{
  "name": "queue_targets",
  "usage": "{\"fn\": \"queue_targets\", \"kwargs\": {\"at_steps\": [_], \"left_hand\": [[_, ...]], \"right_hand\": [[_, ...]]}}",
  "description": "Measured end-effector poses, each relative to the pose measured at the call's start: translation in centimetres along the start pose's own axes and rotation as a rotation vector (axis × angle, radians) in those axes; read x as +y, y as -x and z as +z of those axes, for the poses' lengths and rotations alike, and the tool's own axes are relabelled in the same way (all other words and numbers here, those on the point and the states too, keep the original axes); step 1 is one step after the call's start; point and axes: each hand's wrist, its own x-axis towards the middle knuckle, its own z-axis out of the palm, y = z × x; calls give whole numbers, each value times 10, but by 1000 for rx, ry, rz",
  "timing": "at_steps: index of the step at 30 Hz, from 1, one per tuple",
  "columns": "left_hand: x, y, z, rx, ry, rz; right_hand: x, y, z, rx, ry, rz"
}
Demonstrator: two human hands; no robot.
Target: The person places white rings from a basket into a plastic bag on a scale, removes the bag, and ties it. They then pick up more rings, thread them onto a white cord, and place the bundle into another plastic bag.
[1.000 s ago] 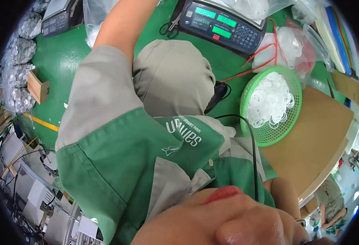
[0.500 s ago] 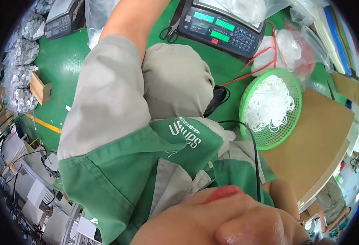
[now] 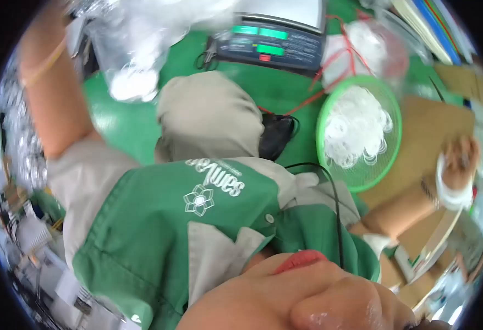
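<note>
My left arm reaches up the left side. Past a thin band at the wrist, part of my left hand [image 3: 42, 27] shows at the top edge, its fingers out of view. A clear plastic bag with white contents [image 3: 159, 19], blurred by motion, hangs to the right of that hand. Below it, a clear bag [image 3: 134, 82] of white pieces is near the green floor. My right hand [image 3: 461, 157] is raised over the cardboard at the right, smeared, with a white band [image 3: 453, 190] around its wrist; I cannot tell what its fingers hold. A green basket [image 3: 323, 140] contains white rings [image 3: 357, 126].
A digital scale [image 3: 272, 47] with lit green displays stands ahead, scissors [image 3: 207, 56] at its left. Red string [image 3: 307, 100] trails toward a bag of white rings [image 3: 365, 44]. Brown cardboard [image 3: 417, 132] lies beside the basket. Shiny filled bags [image 3: 24, 132] are stacked at far left.
The bag on the scale is gone from its pan, and a blurred bag shows to the left. My left arm has swung left, and my right hand has come into view at the right.
</note>
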Motion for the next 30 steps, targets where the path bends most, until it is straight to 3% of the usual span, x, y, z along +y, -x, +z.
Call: {"fn": "queue_targets", "kwargs": {"at_steps": [1, 2, 3, 4, 7, 8, 9, 10, 12, 13, 15, 17, 18, 21, 23, 25, 26, 27, 28, 30], "left_hand": [[-3, 3, -13, 18, -151, 15], [-12, 16, -29, 26, -235, -32], [-25, 32, -46, 29, -334, -91], [-45, 49, -64, 14, -434, -173], [-83, 117, -104, -30, -687, -444], [-91, 141, -110, -39, -700, -553], [-94, 164, -109, -33, -663, -667], [-97, 186, -107, 17, -515, -816], [-96, 231, -84, 391, 159, -1244], [-87, 240, -69, 391, 183, -1320], [-71, 266, -50, 365, 229, -1474], [-60, 295, -47, 270, 304, -1571], [-56, 307, -43, 201, 365, -1592], [-24, 304, -7, 192, 166, -1546], [-7, 303, 13, 170, 40, -1533], [5, 316, 17, 151, -6, -1346], [29, 298, 41, 101, -211, -1255], [40, 308, 47, -222, -467, -905], [59, 299, 69, -277, -297, -849], [74, 290, 91, -922, -421, -504]], "right_hand": [[18, -8, 4, 67, 114, -37], [30, -20, -13, -25, 101, 66], [49, -28, -8, 168, 323, 71], [71, -37, -18, 201, 214, 169], [139, -46, -43, 173, 548, 290], [165, -48, -64, 45, 525, 332], [193, -46, -77, -130, 793, 161], [205, -46, -62, 8, 763, 422], [262, -46, -81, -244, 987, 114], [284, -52, -82, -262, 959, 307], [347, -71, -104, -368, 1394, 296], [347, -85, -65, -151, 1490, 502], [370, -97, -72, -166, 1534, 528], [393, -111, -65, -158, 1522, 496], [404, -115, -60, -117, 1531, 675], [416, -117, -64, -70, 1534, 678], [422, -115, -65, -27, 1487, 623], [428, -115, -66, 15, 1439, 568], [428, -113, -65, 59, 1457, 521], [426, -116, -73, 87, 1531, 571]]}}
